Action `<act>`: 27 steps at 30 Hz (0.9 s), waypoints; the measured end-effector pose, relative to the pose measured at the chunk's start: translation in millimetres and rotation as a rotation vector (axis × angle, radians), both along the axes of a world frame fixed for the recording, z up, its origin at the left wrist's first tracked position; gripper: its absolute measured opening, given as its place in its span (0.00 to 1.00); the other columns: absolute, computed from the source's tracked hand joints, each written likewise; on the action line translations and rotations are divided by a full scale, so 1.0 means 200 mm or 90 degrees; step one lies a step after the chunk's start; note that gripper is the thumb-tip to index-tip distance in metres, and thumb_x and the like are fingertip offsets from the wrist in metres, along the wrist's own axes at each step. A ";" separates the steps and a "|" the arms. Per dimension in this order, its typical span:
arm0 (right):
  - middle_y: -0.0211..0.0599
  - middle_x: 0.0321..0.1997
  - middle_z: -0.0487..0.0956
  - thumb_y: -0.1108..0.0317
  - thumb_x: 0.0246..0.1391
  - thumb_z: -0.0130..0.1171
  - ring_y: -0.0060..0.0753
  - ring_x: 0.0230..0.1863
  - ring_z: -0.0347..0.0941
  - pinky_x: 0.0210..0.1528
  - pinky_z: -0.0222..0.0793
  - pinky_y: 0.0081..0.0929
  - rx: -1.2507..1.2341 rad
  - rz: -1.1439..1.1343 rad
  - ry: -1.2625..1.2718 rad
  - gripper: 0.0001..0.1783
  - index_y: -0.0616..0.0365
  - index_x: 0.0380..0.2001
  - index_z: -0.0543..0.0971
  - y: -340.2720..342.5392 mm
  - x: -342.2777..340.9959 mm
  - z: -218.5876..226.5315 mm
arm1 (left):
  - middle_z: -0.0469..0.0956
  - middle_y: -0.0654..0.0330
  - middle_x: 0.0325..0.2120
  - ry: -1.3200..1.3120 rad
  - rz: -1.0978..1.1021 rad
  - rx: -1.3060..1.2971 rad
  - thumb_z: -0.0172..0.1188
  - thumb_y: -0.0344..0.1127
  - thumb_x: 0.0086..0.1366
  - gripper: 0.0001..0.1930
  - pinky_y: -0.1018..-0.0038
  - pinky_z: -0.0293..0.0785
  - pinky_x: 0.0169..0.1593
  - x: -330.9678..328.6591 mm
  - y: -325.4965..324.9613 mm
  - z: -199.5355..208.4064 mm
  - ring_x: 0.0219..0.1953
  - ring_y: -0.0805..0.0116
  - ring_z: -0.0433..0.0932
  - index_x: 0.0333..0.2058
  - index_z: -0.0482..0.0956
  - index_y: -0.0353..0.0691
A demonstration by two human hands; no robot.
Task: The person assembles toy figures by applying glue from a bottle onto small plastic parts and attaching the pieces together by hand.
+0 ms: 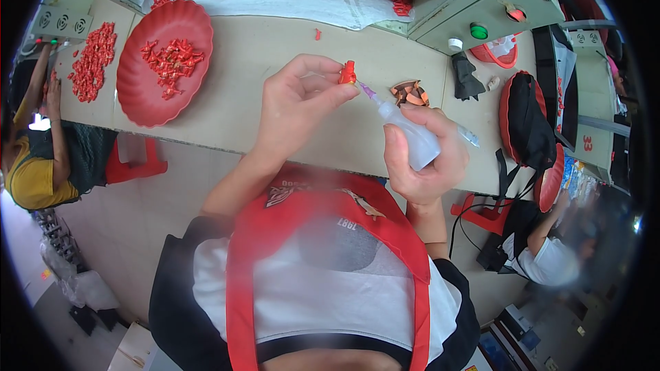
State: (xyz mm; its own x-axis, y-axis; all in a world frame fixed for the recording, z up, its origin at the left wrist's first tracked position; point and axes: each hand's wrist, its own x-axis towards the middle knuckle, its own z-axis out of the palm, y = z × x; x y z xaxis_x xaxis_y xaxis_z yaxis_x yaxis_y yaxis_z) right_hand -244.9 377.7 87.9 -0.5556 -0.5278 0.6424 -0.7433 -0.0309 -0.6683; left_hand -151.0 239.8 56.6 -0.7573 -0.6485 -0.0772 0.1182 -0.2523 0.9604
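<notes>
Between the thumb and fingers of my left hand [300, 99] is a small red figurine [348, 73], raised over the bench. My right hand [432, 154] is wrapped round a translucent squeeze bottle [410, 139]. The bottle's thin purple needle tip [366, 90] points up and left and reaches the lower part of the figurine; whether it touches cannot be made out. Just beyond the bottle lies a crumpled brown and orange piece [410, 92]. One small red part [317, 34] rests alone on the bench, past my left hand.
A red scalloped plate [141, 106] with several red pieces stands at the left, beside a spread of more red pieces [94, 62]. Red parts line a shelf sheet [275, 12] at the back. A black bag [533, 120] and red basket [505, 62] are at the right. People sit on both sides.
</notes>
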 end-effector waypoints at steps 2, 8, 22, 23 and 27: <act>0.37 0.22 0.76 0.76 0.32 0.65 0.29 0.17 0.71 0.20 0.65 0.20 0.000 0.001 0.008 0.14 0.64 0.28 0.76 0.00 0.00 0.00 | 0.78 0.56 0.30 -0.001 0.001 -0.003 0.62 0.24 0.53 0.13 0.82 0.73 0.36 0.00 0.00 0.00 0.32 0.75 0.78 0.37 0.72 0.30; 0.38 0.22 0.76 0.76 0.32 0.65 0.30 0.17 0.71 0.20 0.65 0.20 -0.018 0.021 0.031 0.14 0.64 0.28 0.76 -0.02 0.00 0.00 | 0.78 0.57 0.30 0.005 0.012 -0.016 0.63 0.24 0.53 0.13 0.82 0.74 0.36 0.02 0.00 0.01 0.32 0.75 0.77 0.37 0.72 0.30; 0.40 0.27 0.78 0.69 0.42 0.60 0.32 0.29 0.76 0.34 0.71 0.27 0.370 0.032 -0.425 0.15 0.63 0.36 0.74 -0.60 -0.26 -0.49 | 0.77 0.56 0.29 -0.025 0.143 -0.002 0.59 0.20 0.54 0.12 0.79 0.73 0.39 0.22 -0.17 -0.12 0.32 0.71 0.78 0.39 0.70 0.29; 0.40 0.25 0.79 0.66 0.41 0.59 0.32 0.29 0.76 0.35 0.71 0.28 0.483 -0.057 -0.278 0.15 0.61 0.34 0.76 -0.66 -0.26 -0.47 | 0.77 0.56 0.29 -0.024 0.146 -0.001 0.59 0.20 0.54 0.12 0.79 0.73 0.39 0.23 -0.17 -0.12 0.32 0.71 0.78 0.39 0.70 0.29; 0.39 0.22 0.78 0.60 0.41 0.59 0.33 0.26 0.75 0.34 0.70 0.28 0.583 -0.099 -0.074 0.15 0.58 0.31 0.79 -0.78 -0.26 -0.54 | 0.77 0.56 0.29 -0.017 0.150 0.004 0.59 0.20 0.54 0.12 0.79 0.73 0.38 0.24 -0.18 -0.10 0.32 0.71 0.78 0.39 0.70 0.29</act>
State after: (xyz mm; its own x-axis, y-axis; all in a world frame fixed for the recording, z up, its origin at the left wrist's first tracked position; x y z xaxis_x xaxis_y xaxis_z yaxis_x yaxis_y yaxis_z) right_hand -296.3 221.7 -19.6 -0.6972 -0.7151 -0.0505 -0.6221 0.6386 -0.4531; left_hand -102.8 204.4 35.8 -0.5824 -0.8067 -0.1001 0.1484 -0.2266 0.9626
